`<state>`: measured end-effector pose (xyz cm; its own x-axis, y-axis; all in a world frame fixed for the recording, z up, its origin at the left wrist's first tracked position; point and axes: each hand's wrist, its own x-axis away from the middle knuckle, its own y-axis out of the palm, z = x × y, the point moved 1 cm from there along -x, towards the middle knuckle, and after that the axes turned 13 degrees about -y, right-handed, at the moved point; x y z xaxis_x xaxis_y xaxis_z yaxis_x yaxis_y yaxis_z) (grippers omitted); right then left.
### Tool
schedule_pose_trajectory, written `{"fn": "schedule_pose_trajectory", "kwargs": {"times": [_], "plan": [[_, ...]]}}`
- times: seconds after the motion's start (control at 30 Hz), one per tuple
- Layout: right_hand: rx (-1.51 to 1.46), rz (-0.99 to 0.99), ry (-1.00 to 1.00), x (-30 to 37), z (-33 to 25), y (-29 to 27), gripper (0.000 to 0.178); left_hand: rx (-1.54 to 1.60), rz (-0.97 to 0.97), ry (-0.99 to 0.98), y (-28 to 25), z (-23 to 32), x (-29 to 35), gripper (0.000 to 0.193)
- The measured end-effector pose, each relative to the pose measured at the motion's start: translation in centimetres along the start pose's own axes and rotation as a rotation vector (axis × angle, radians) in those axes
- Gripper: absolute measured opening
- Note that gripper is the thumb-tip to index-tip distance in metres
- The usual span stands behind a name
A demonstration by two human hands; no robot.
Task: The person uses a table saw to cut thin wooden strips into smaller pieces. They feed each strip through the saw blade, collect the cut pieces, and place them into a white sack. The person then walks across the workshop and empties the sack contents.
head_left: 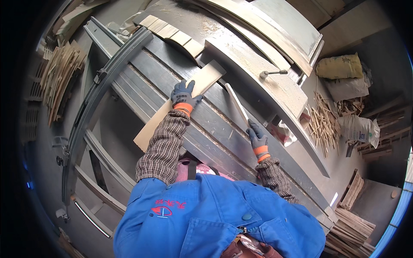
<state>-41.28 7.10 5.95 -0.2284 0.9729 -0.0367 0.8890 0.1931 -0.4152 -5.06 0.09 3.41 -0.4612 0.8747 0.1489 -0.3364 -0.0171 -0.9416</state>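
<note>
My left hand [184, 95], in a grey glove with an orange cuff, lies spread on a pale wooden board [158, 124]. The board rests slantwise across the grey metal bed of a saw table [223, 131], its near end sticking out past the bed. Farther right, my right hand [257, 136], gloved alike, is closed on the near end of a thin wooden strip [234, 99]. The strip points away from me, between the board's far end and a long metal fence [275, 107]. No saw blade can be made out.
A crank handle [273, 73] stands on the dusty surface beyond the fence. Several pale blocks [170, 32] line the far edge. A metal rail [107, 77] crosses at left, near stacked slats [64, 79]. Loose offcuts [323, 122] and a yellow sack [340, 66] lie at right.
</note>
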Motion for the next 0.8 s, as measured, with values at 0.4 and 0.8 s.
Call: {"fn": "schedule_pose_trajectory", "kwargs": {"times": [0.4,0.8], "plan": [[-0.147,0.002,0.067,-6.3,2.7,2.2,0.042,-0.176,-0.122,-0.048,-0.7,-6.4,3.0,0.081],[0.093,-0.033,-0.047,-9.3,1.9,1.5,0.039,-0.106,-0.097,-0.059,-1.5,-5.1,2.5,0.070]]}}
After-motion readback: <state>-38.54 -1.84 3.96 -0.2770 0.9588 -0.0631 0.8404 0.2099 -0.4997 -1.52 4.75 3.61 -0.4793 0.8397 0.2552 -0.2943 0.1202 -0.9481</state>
